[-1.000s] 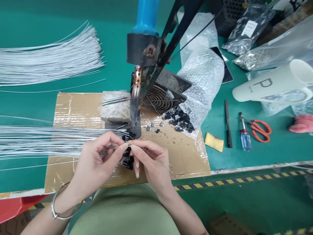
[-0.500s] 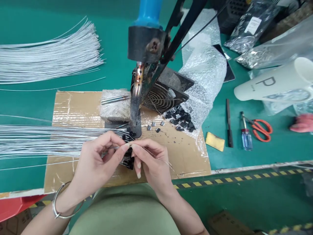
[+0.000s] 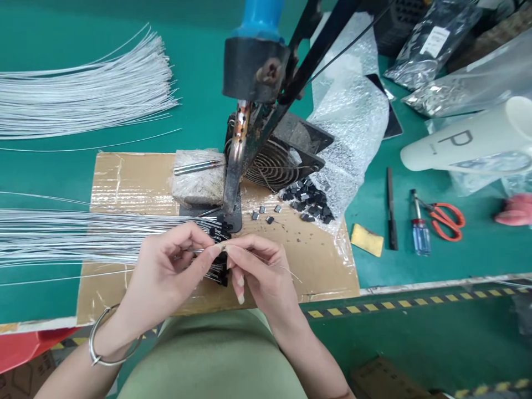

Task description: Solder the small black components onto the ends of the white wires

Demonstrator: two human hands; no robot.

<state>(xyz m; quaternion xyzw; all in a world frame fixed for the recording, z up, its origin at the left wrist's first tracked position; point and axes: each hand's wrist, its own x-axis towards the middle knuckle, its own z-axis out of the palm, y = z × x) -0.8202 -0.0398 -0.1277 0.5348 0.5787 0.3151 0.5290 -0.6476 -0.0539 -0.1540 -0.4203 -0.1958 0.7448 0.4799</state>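
Observation:
My left hand [image 3: 174, 271] pinches a thin wire between thumb and forefinger. Tip to tip with it, my right hand [image 3: 260, 271] is closed on the same wire, and a fine end [image 3: 294, 274] of it sticks out to the right. Whatever lies exactly between the fingertips is too small to make out. Under and behind the hands runs a bundle of white wires [image 3: 103, 235], with small black pieces [image 3: 223, 224] at their right ends. Just above hangs the metal nozzle [image 3: 236, 160] of a blue-handled hot-air tool [image 3: 257, 66] on a black stand.
A wrapped block [image 3: 197, 191] and a fan [image 3: 276, 160] stand on the cardboard [image 3: 320, 266]. Loose black parts [image 3: 310, 202] lie by bubble wrap [image 3: 353, 122]. To the right are a yellow sponge [image 3: 367, 240], a screwdriver [image 3: 420, 233], scissors [image 3: 449, 221] and a white cup [image 3: 461, 136]. More wires [image 3: 83, 100] lie upper left.
The view has shifted slightly. My right hand has turned a little, and the wire end beyond it has swung slightly. Both hands keep their pinch.

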